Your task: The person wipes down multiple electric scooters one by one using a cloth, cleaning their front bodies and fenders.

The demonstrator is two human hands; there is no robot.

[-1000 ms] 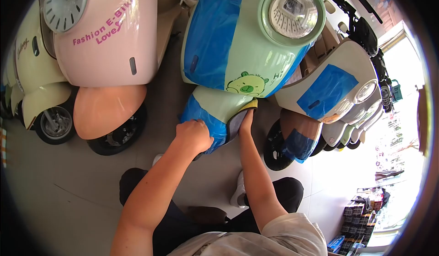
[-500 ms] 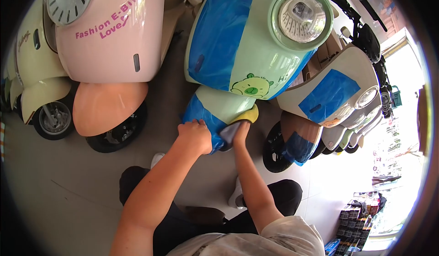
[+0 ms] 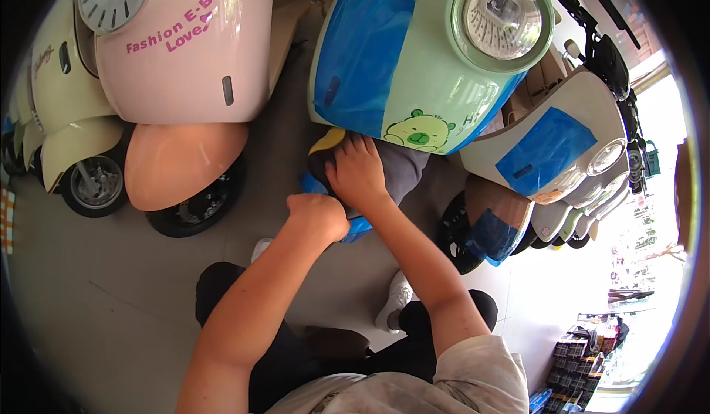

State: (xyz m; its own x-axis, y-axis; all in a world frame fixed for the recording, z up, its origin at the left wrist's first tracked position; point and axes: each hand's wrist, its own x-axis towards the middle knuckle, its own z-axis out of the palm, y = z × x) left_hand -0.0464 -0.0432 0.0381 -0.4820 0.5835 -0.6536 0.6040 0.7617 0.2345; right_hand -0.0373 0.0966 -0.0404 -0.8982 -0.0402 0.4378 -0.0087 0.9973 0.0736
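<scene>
A green e-scooter (image 3: 429, 81) with a bear sticker and blue film strips stands in front of me. Its front fender is mostly covered by a grey and yellow cloth (image 3: 403, 168), and blue film (image 3: 358, 228) shows at the fender's lower end. My right hand (image 3: 360, 176) lies on the cloth with fingers together, pressing it to the fender just under the body panel. Lower down, my left hand (image 3: 318, 218) is closed at the fender's tip, beside the blue film; its fingertips are hidden from view.
A pink e-scooter (image 3: 185, 59) with an orange fender (image 3: 185, 164) stands to the left, a cream one (image 3: 66, 81) beyond it. On the right is a beige scooter (image 3: 473, 155) with blue film, others behind it. Plaid boxes (image 3: 573, 362) are stacked at lower right.
My right hand has moved up and left across the fender, spreading the cloth over it. The left hand stays near the fender's tip. The view has shifted slightly.
</scene>
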